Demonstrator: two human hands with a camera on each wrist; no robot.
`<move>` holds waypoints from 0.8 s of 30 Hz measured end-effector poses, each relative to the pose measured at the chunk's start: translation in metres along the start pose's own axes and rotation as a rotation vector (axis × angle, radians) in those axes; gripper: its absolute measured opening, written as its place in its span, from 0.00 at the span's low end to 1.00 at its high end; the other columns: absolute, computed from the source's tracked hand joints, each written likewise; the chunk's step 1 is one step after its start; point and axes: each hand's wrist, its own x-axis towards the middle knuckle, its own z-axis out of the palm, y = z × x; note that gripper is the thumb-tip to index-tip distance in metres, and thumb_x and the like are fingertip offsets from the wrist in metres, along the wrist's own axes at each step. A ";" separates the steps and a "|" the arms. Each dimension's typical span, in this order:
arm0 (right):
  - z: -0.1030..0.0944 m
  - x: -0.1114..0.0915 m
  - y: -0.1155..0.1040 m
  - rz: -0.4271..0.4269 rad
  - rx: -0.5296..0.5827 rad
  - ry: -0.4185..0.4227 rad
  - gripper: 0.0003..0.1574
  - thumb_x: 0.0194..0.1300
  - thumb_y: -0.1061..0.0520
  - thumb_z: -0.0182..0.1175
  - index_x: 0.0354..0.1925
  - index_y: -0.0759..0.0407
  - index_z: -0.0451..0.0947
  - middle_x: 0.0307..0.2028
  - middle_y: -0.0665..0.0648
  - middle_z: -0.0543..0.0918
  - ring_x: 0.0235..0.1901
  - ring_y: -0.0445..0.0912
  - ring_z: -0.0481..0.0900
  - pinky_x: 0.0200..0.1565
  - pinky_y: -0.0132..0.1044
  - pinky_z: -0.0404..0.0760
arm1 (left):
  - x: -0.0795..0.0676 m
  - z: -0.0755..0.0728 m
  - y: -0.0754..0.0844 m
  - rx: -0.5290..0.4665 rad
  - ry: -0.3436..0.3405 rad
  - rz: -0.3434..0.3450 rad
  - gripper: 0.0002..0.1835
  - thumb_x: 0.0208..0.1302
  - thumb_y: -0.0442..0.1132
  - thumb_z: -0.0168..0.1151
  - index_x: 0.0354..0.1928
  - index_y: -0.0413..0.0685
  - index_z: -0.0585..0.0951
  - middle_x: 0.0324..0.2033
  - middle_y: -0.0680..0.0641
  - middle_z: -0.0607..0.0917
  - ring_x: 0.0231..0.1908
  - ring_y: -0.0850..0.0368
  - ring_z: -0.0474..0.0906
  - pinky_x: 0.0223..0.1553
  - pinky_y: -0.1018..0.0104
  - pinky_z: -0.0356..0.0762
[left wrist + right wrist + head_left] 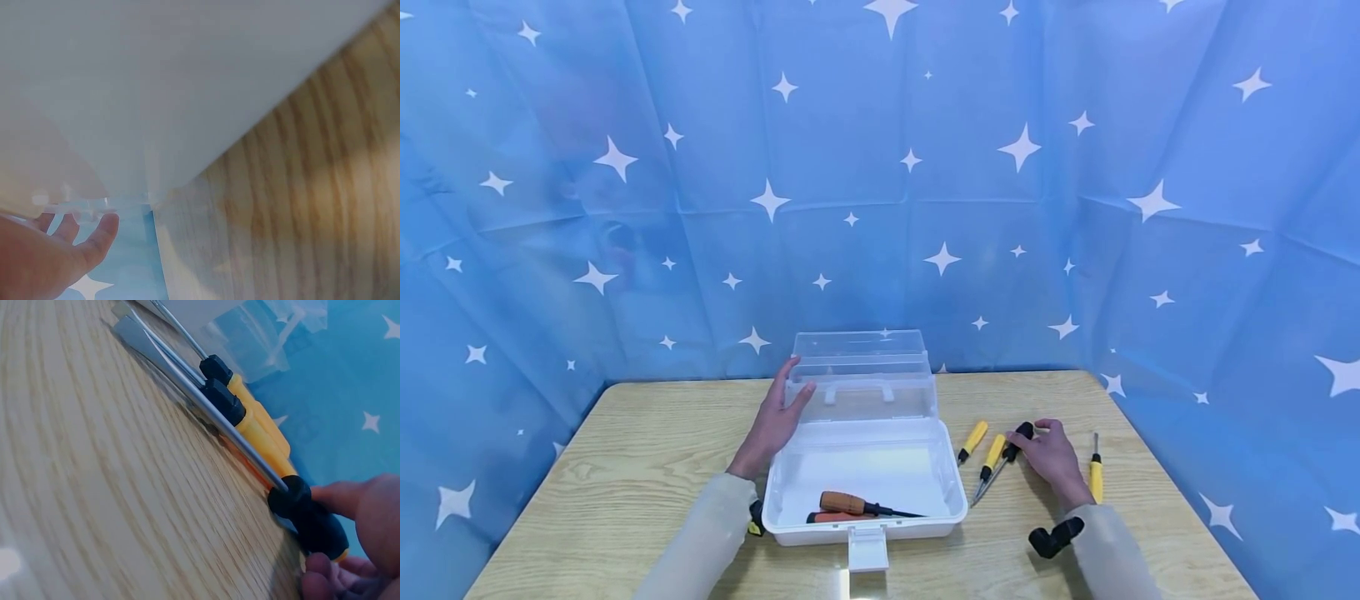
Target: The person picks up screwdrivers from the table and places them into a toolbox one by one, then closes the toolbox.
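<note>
A white toolbox stands on the table with its clear lid raised. My left hand grips the left edge of that lid, thumb on the inner side and fingers around the edge; the left wrist view shows the fingertips at the clear plastic. To the right of the box, my right hand holds a black-handled screwdriver by its handle, thumb on one side and fingers on the other. Its flat blade lies alongside a yellow-handled screwdriver. Another yellow-handled screwdriver lies nearer the box.
Inside the box lie a brown-handled screwdriver and a red-handled tool, partly hidden by the front wall. One more yellow-handled screwdriver lies right of my right hand. A blue starred curtain hangs behind the wooden table.
</note>
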 end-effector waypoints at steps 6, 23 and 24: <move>0.002 0.000 0.000 0.027 0.015 0.014 0.51 0.68 0.38 0.58 0.69 0.71 0.51 0.61 0.78 0.67 0.60 0.66 0.69 0.56 0.57 0.72 | 0.000 -0.001 0.000 0.013 0.004 0.002 0.40 0.68 0.70 0.48 0.77 0.75 0.49 0.79 0.52 0.45 0.77 0.41 0.42 0.68 0.30 0.50; 0.008 0.001 -0.004 0.058 0.012 0.138 0.43 0.69 0.45 0.56 0.68 0.69 0.54 0.46 0.70 0.76 0.39 0.55 0.77 0.33 0.38 0.72 | 0.000 0.000 0.001 -0.003 -0.004 0.006 0.39 0.69 0.68 0.49 0.77 0.74 0.49 0.79 0.51 0.45 0.77 0.41 0.43 0.68 0.29 0.50; 0.008 0.000 -0.004 0.056 0.015 0.145 0.43 0.69 0.45 0.56 0.68 0.70 0.54 0.46 0.69 0.75 0.38 0.55 0.77 0.32 0.37 0.72 | 0.000 0.000 0.001 -0.005 -0.003 0.006 0.39 0.69 0.68 0.49 0.77 0.74 0.49 0.79 0.51 0.45 0.77 0.41 0.43 0.68 0.29 0.50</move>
